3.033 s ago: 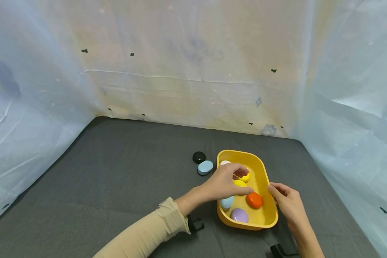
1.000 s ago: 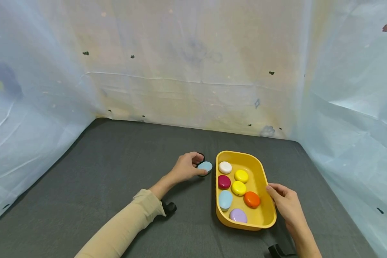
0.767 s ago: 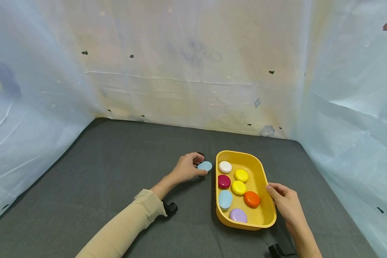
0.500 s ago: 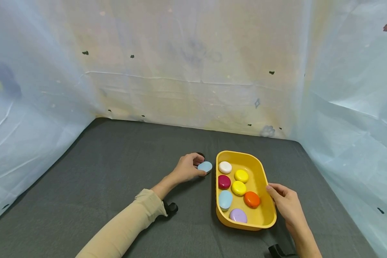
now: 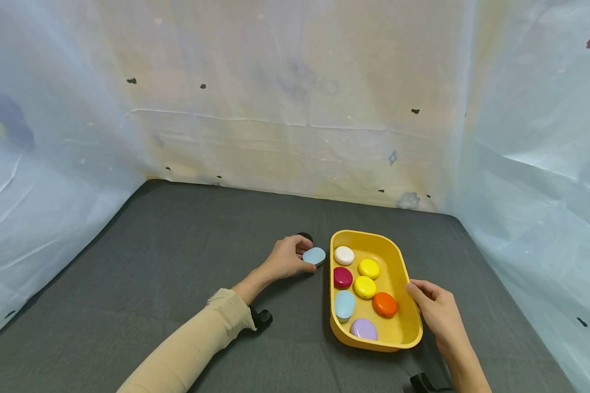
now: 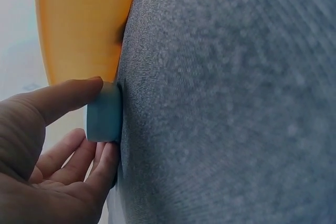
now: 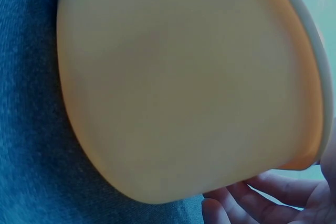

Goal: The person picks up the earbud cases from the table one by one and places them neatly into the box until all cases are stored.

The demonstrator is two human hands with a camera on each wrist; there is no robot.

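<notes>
My left hand [image 5: 286, 259] pinches a light blue oval piece [image 5: 314, 256] on the dark cloth, left of a yellow plastic bin [image 5: 403, 327]. In the left wrist view, the thumb and fingers lie on opposite sides of the blue piece [image 6: 103, 115]. A black round piece [image 5: 305, 237] is partly hidden behind that hand. On the bin's right side, my right hand [image 5: 437, 305] holds the rim, thumb on top and fingers along the outer wall. Inside lie several smooth rounded pieces, among them a crimson one [image 5: 342, 278], an orange one [image 5: 385, 304] and a lilac one [image 5: 364, 329].
The dark grey cloth [image 5: 177, 262] covers the table. Pale patterned sheets [image 5: 295, 136] hang at the back and both sides. A black strap part [image 5: 262, 319] sits under the left wrist, and another [image 5: 425, 383] lies by the right forearm.
My left hand has moved left from over the bin to the light blue piece outside it, uncovering the crimson and white pieces. During the last second it barely moves. My right hand stays at the rim.
</notes>
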